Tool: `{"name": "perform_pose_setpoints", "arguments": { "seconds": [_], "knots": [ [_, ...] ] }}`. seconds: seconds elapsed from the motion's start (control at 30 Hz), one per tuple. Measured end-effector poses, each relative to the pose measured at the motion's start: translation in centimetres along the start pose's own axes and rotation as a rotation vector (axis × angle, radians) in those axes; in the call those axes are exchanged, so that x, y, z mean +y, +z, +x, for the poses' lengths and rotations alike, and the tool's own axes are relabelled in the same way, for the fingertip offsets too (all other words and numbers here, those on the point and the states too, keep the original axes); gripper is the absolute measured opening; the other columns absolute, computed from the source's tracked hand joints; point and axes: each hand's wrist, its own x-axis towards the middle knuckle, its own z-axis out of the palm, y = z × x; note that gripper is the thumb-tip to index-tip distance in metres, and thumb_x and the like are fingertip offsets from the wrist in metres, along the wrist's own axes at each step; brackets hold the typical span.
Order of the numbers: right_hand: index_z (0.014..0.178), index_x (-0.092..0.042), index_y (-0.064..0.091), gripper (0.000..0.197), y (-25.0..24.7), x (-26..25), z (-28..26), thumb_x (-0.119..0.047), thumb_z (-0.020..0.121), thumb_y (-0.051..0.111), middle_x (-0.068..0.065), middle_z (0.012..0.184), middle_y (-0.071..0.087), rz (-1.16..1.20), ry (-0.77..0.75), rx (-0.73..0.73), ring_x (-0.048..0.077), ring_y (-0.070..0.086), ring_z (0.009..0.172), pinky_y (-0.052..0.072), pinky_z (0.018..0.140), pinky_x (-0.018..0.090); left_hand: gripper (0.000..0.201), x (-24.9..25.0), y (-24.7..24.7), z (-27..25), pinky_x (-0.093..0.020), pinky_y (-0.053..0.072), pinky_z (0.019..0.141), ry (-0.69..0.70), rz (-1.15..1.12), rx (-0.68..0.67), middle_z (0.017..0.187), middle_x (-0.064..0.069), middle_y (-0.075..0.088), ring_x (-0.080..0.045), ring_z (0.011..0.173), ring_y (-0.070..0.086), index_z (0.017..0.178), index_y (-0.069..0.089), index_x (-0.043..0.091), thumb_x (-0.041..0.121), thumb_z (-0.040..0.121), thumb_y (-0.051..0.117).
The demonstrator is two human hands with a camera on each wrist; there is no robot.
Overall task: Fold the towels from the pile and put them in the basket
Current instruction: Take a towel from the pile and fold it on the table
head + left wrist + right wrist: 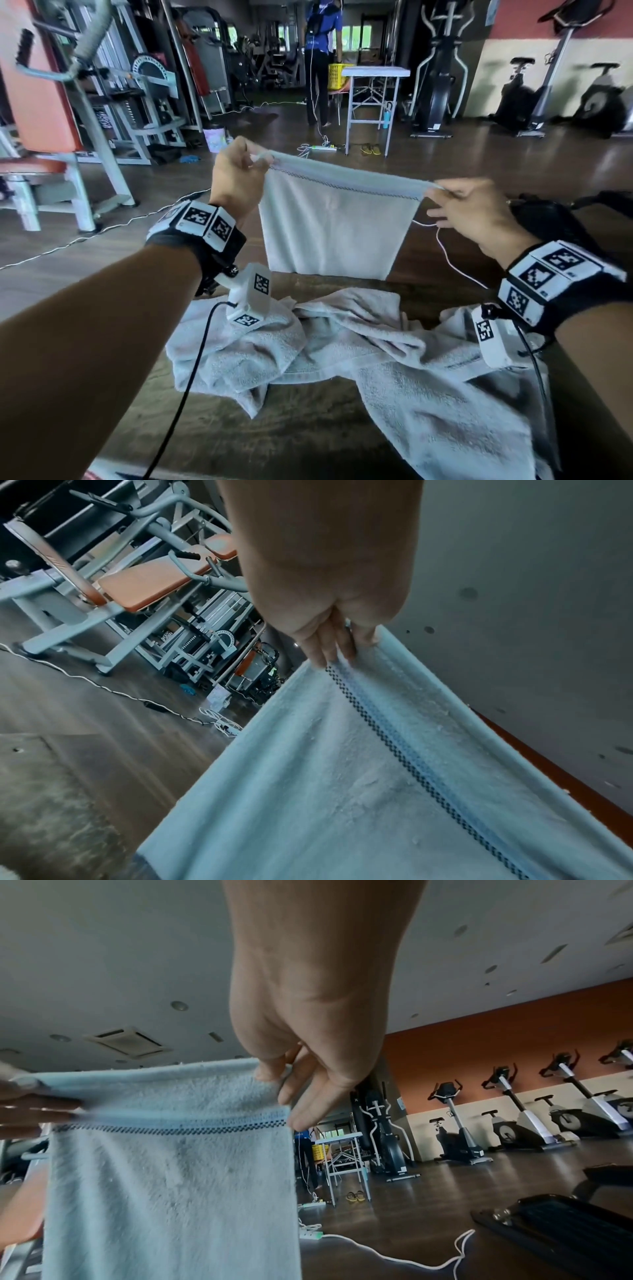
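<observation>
A pale blue towel (332,226) with a dark checked stripe near its top edge hangs stretched in the air above the table. My left hand (239,171) pinches its top left corner, and my right hand (459,205) pinches its top right corner. The left wrist view shows the towel (342,791) running away from my left hand (332,647). In the right wrist view my right hand (284,1080) holds the towel (171,1164) at its upper corner. A pile of crumpled pale towels (342,349) lies on the dark wooden table (301,431) below. No basket near me is in view.
A black object (548,219) lies at the table's right edge. White cables run over the floor. An orange gym bench (37,137) stands at the left. Far off, a person stands by a white folding table (375,73) and a yellow basket (337,75). Exercise bikes line the right wall.
</observation>
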Motion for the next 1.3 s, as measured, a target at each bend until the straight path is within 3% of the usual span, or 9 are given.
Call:
{"name": "perform_pose_setpoints", "arguments": {
  "seconds": [0.1, 0.2, 0.47, 0.7, 0.8, 0.9, 1.1, 1.2, 1.3],
  "knots": [
    [0.129, -0.003, 0.063, 0.035, 0.1, 0.9, -1.4, -0.016, 0.096, 0.065, 0.005, 0.108, 0.069, -0.048, 0.011, -0.147, 0.022, 0.071, 0.1, 0.057, 0.094, 0.044, 0.027, -1.0, -0.9, -1.5, -0.037, 0.044, 0.059, 0.002, 0.165, 0.017, 0.071, -0.009, 0.049, -0.018, 0.064, 0.044, 0.076, 0.053, 0.01, 0.03, 0.086, 0.068],
    [0.118, -0.01, 0.073, 0.026, 0.4, 2.5, -2.6, -0.02, 0.094, 0.068, 0.006, 0.106, 0.076, -0.158, -0.021, -0.216, 0.016, 0.073, 0.096, 0.056, 0.097, 0.042, 0.023, -2.8, -2.1, -3.2, -0.028, 0.039, 0.058, -0.026, 0.211, 0.03, 0.066, 0.0, 0.055, -0.014, 0.058, 0.045, 0.072, 0.055, 0.016, 0.023, 0.089, 0.069],
    [0.098, -0.006, 0.079, 0.018, 0.2, 3.3, -7.7, -0.02, 0.088, 0.075, 0.0, 0.098, 0.074, -0.298, -0.287, -0.198, 0.014, 0.068, 0.088, 0.053, 0.083, 0.025, 0.023, -4.2, -6.3, -7.9, -0.034, 0.051, 0.067, 0.001, 0.413, 0.033, 0.078, -0.012, 0.069, -0.03, 0.072, 0.061, 0.081, 0.066, 0.01, 0.032, 0.085, 0.071],
    [0.074, -0.008, 0.065, 0.031, -2.5, -0.7, -12.2, -0.031, 0.096, 0.065, 0.007, 0.065, 0.057, -0.251, -0.342, -0.191, 0.015, 0.049, 0.064, 0.037, 0.064, 0.03, 0.023, 0.0, -10.1, -12.2, -0.02, 0.04, 0.053, 0.059, 0.363, -0.016, 0.07, -0.003, 0.059, -0.013, 0.058, 0.048, 0.082, 0.065, 0.007, 0.027, 0.093, 0.064],
    [0.078, -0.011, 0.063, 0.032, -4.1, -3.2, -13.9, -0.034, 0.099, 0.059, 0.018, 0.077, 0.064, -0.2, -0.319, -0.211, 0.028, 0.061, 0.072, 0.051, 0.074, 0.041, 0.029, 2.9, -12.1, -13.8, -0.023, 0.04, 0.053, 0.106, 0.364, -0.066, 0.068, -0.006, 0.062, -0.015, 0.056, 0.048, 0.077, 0.063, 0.008, 0.03, 0.094, 0.062],
    [0.084, -0.015, 0.071, 0.022, -6.0, -6.1, -16.5, -0.024, 0.1, 0.06, 0.009, 0.087, 0.075, -0.113, -0.28, -0.226, 0.023, 0.072, 0.08, 0.059, 0.084, 0.047, 0.04, 6.1, -14.0, -15.5, -0.028, 0.042, 0.058, 0.12, 0.409, -0.126, 0.067, -0.007, 0.057, -0.017, 0.058, 0.047, 0.076, 0.059, -0.002, 0.034, 0.095, 0.061],
    [0.092, -0.024, 0.076, 0.018, -9.4, -9.0, -22.8, -0.038, 0.088, 0.065, 0.005, 0.09, 0.076, 0.089, -0.39, -0.163, 0.022, 0.068, 0.082, 0.051, 0.086, 0.043, 0.036, 10.0, -16.5, -21.1, -0.014, 0.035, 0.048, 0.128, 0.385, -0.275, 0.06, -0.01, 0.052, -0.008, 0.051, 0.041, 0.076, 0.064, -0.003, 0.028, 0.095, 0.063],
    [0.09, -0.023, 0.077, 0.016, -9.1, -6.8, -25.3, -0.033, 0.087, 0.065, 0.003, 0.088, 0.077, 0.021, -0.346, -0.346, 0.009, 0.065, 0.08, 0.049, 0.078, 0.03, 0.024, 7.8, -17.1, -23.5, -0.022, 0.042, 0.059, 0.042, 0.403, -0.449, 0.072, -0.018, 0.064, -0.014, 0.065, 0.051, 0.081, 0.071, 0.002, 0.022, 0.094, 0.065],
    [0.082, -0.029, 0.078, 0.013, -7.3, -2.5, -26.3, -0.036, 0.082, 0.067, -0.002, 0.085, 0.077, -0.126, -0.177, -0.558, 0.007, 0.068, 0.082, 0.053, 0.078, 0.03, 0.015, 3.1, -16.6, -24.9, -0.021, 0.043, 0.047, -0.121, 0.492, -0.527, 0.067, -0.004, 0.066, -0.01, 0.055, 0.052, 0.086, 0.076, 0.005, 0.012, 0.093, 0.064]
  ]
}}
